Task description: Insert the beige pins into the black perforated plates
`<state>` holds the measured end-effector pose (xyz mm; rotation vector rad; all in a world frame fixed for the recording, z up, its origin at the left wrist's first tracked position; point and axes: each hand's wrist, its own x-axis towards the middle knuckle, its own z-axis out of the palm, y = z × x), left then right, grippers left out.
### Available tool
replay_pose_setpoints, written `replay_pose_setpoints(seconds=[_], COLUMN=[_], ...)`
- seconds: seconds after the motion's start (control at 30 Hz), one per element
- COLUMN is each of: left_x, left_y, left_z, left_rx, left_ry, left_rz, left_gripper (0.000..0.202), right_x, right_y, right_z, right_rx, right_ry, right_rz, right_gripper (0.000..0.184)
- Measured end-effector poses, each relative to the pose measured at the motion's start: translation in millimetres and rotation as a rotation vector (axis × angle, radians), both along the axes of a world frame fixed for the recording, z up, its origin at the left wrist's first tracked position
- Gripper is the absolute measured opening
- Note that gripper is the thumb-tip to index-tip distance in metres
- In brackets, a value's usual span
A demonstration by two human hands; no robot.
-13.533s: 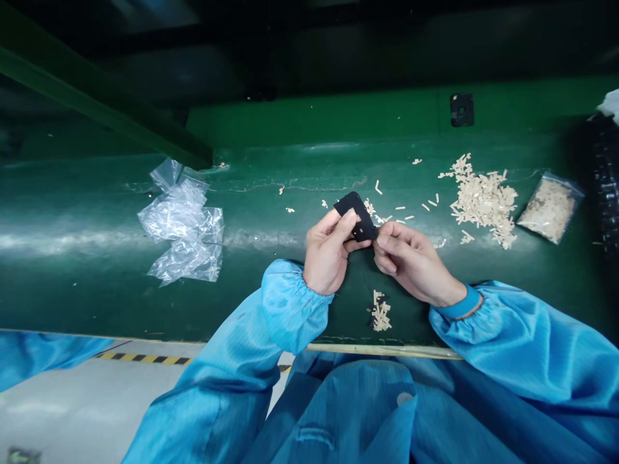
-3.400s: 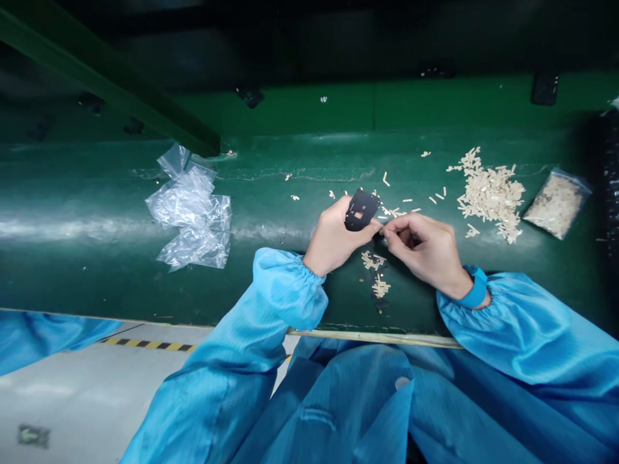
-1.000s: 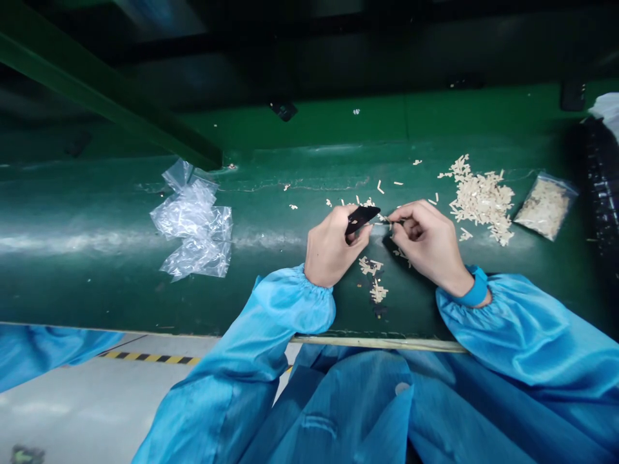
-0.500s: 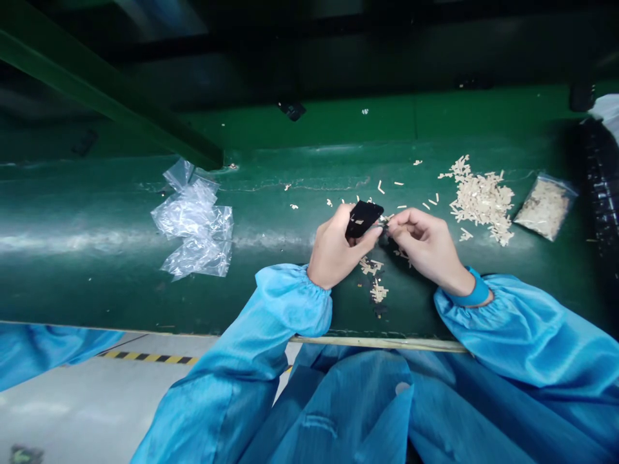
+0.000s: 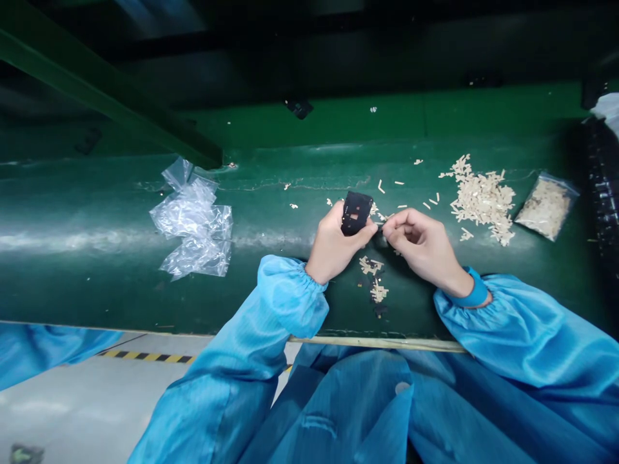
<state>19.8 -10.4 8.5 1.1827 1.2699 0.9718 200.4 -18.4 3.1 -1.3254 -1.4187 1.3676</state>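
Two hands over a green work surface (image 5: pixel 97 290): your left hand (image 5: pixel 333 237) grasps a black perforated piece (image 5: pixel 356 213), and your right hand (image 5: pixel 420 243) pinches just beside it.

Detail: You hold the piece tilted up off the surface between left thumb and fingers, its small cut-outs facing you. Your right fingertips (image 5: pixel 387 227) close together at its lower right corner; anything between them is too small to tell. A small scatter of cream strips (image 5: pixel 374 290) lies below your hands, and a larger heap of cream strips (image 5: pixel 481 201) lies to the right, beside a filled plastic bag (image 5: pixel 546 209). Crumpled clear plastic bags (image 5: pixel 191 222) lie well to the left. Blue gathered sleeves (image 5: pixel 290 290) cover your forearms.
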Motion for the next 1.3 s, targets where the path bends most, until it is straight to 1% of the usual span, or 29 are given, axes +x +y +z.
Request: replay_pose_setpoints(seconds=[0.17, 0.27, 0.37, 0.43, 0.5, 0.57, 0.73, 1.1, 1.3], left_x=[1.7, 0.7, -3.1, -6.6, -9.6, -11.3, -10.0, -6.4, -5.8], left_y=[-1.5, -0.1, 2.7, 3.8, 4.0, 3.5, 2.2, -1.0, -1.4], left_z=[0.7, -3.8, -9.7, -11.2, -9.8, -6.6, -1.9, -0.6, -1.1], left_rx=[-0.034, -0.09, -0.159, -0.105, 0.004, 0.056, 0.007, 0.058, 0.085], left_ry=[-0.037, -0.107, -0.214, -0.167, -0.031, 0.061, 0.029, 0.077, 0.089], left_rz=[-0.022, -0.029, 0.001, 0.001, -0.017, -0.022, 0.013, 0.034, 0.031], left_gripper=[0.023, 0.024, 0.031, 0.03, 0.026, 0.023, 0.018, 0.017, 0.016], right_x=[-2.7, -1.1, 0.3, 0.1, -0.6, -1.4, -2.1, -4.8, -4.8], right_y=[-1.7, -1.0, 0.0, -0.2, -1.2, -2.5, -4.9, -5.6, -6.4], right_z=[-0.6, 1.8, 4.2, 4.0, 2.4, 0.2, -2.2, 0.2, 0.0], right_rx=[-0.033, -0.026, -0.018, -0.025, -0.031, -0.027, -0.013, -0.001, 0.0], right_ry=[0.005, 0.018, 0.025, 0.028, 0.014, -0.021, -0.094, -0.159, -0.154], right_rz=[-0.007, -0.035, -0.065, -0.062, -0.047, -0.035, -0.021, 0.0, 0.013], right_gripper=[0.015, 0.013, 0.01, 0.009, 0.01, 0.01, 0.011, 0.012, 0.011])
